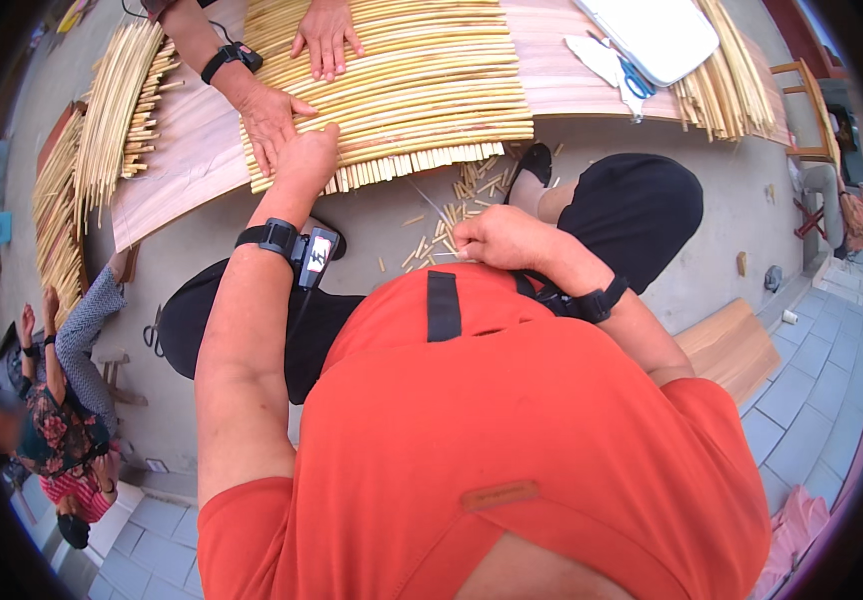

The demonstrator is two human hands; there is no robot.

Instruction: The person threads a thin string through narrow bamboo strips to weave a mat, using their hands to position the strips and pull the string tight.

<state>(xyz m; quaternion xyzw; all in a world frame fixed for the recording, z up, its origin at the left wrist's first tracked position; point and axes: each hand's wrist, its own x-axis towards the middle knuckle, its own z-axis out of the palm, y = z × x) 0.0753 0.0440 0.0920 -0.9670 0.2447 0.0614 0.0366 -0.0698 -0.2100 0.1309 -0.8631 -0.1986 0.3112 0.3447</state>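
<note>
My left hand (307, 155) is closed at the near edge of a mat of pale yellow reed sticks (392, 90), beside a co-worker's hand (272, 125) lying on it. The co-worker's other hand (327, 45) rests flat higher up on the mat. My right hand (497, 235) is closed just above my lap, with a thin pale strand (442, 253) at its fingertips; it looks like cord, though too fine to be sure. Short cut stick pieces (467, 185) lie scattered on the ground below the mat.
Pale wooden boards (182, 150) carry loose reed bundles (112, 120), a white rectangular object (652, 30) and blue-handled scissors (634, 80). Other people (72, 400) sit at left and far right. A chair (802, 110) stands at right, and a wooden board (727, 350) lies low at right.
</note>
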